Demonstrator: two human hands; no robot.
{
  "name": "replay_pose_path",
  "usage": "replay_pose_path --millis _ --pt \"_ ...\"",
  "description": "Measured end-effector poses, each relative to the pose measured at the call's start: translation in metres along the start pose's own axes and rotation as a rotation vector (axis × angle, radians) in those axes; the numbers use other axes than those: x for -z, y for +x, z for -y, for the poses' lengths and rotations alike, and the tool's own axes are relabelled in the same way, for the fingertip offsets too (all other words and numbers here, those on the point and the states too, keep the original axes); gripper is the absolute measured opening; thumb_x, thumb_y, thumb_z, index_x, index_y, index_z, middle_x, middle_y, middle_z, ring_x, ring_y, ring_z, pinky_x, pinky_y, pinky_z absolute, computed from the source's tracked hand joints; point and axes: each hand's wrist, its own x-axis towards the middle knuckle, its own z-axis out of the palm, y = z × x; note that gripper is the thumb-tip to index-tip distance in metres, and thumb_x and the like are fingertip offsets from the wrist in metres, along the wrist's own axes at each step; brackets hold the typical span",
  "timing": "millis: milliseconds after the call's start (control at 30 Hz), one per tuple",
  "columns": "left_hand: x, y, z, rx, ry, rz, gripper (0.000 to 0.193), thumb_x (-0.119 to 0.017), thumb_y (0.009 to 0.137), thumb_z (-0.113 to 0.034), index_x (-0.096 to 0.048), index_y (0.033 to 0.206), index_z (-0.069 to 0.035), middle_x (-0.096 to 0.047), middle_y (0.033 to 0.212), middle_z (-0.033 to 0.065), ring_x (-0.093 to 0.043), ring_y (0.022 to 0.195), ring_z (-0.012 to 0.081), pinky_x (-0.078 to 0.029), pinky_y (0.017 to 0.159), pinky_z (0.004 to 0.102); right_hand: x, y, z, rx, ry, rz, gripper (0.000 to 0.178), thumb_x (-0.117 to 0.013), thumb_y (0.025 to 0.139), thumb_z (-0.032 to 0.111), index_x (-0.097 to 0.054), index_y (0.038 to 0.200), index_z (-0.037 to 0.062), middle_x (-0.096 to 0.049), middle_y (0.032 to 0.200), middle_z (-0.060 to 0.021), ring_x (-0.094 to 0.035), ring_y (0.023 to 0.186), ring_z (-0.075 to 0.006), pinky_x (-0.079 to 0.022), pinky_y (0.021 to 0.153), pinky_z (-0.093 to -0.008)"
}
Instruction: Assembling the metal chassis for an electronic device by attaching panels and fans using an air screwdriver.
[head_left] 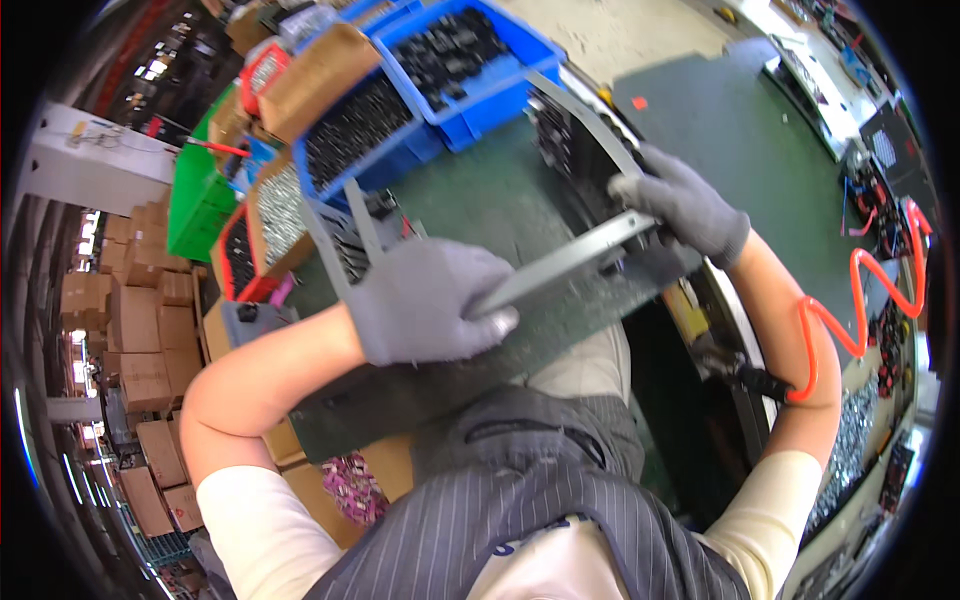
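A long flat grey metal strip (580, 258) slants over the green work table (480, 190). My left hand (430, 300), in a grey glove, is closed round its near left end. My right hand (695, 205), gloved alike, is closed at the lower end of a second grey strip (592, 120), beside the first strip's far end. Dark slotted parts show under that second strip; whether the two strips are joined, I cannot tell. Beyond my left hand lie more grey metal pieces (335, 240) with slots, partly hidden by the glove.
Blue bins (470, 130) of small black parts stand at the back. Left of them are a red bin (232, 262), a cardboard tray of silvery parts (283, 212) and a green crate (195, 190). An orange coiled hose (855, 290) hangs by my right forearm. Cartons (140, 310) are stacked far left.
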Motion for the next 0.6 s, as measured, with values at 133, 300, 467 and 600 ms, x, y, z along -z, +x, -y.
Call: replay_pose_path --millis 133,300,467,600 --pt "0.001 -0.001 0.001 0.011 -0.002 -0.007 0.029 -0.056 0.079 -0.033 -0.055 0.074 -0.005 -0.055 0.071 0.0145 -0.057 0.071 0.0347 -0.044 0.064 0.0437 -0.003 0.006 0.002 -0.137 0.048 0.023 0.043 -0.061 0.079 0.036 -0.057 0.105 0.0023 -0.054 0.070 -0.0002 -0.050 0.053 -0.0062 -0.037 0.042 -0.0216" --pt "-0.008 -0.002 0.003 -0.012 -0.012 -0.062 0.030 -0.056 0.079 -0.034 -0.054 0.073 -0.004 -0.054 0.069 0.0144 -0.056 0.069 0.0346 -0.043 0.062 0.0441 -0.004 0.005 -0.014 -0.086 0.082 0.016 0.045 -0.056 0.082 0.034 -0.052 0.116 0.0055 -0.054 0.068 0.0021 -0.047 0.049 -0.0026 -0.031 0.039 -0.0164" --pt "-0.010 -0.005 -0.001 -0.018 0.019 -0.062 0.029 -0.059 0.077 -0.031 -0.058 0.080 -0.002 -0.055 0.069 0.0156 -0.056 0.068 0.0344 -0.043 0.062 0.0413 -0.009 -0.001 -0.010 -0.104 0.053 -0.015 0.040 -0.058 0.081 0.037 -0.057 0.106 0.0054 -0.054 0.070 0.0005 -0.049 0.051 -0.0054 -0.034 0.039 -0.0201" --pt "-0.006 -0.002 0.004 -0.027 -0.004 -0.031 0.034 -0.060 0.077 -0.028 -0.061 0.099 -0.001 -0.060 0.079 0.0158 -0.058 0.071 0.0290 -0.045 0.066 0.0363 -0.007 0.002 -0.010 -0.072 0.067 -0.024 0.042 -0.053 0.084 0.040 -0.057 0.109 0.0059 -0.054 0.071 -0.0007 -0.049 0.051 -0.0059 -0.036 0.041 -0.0219"
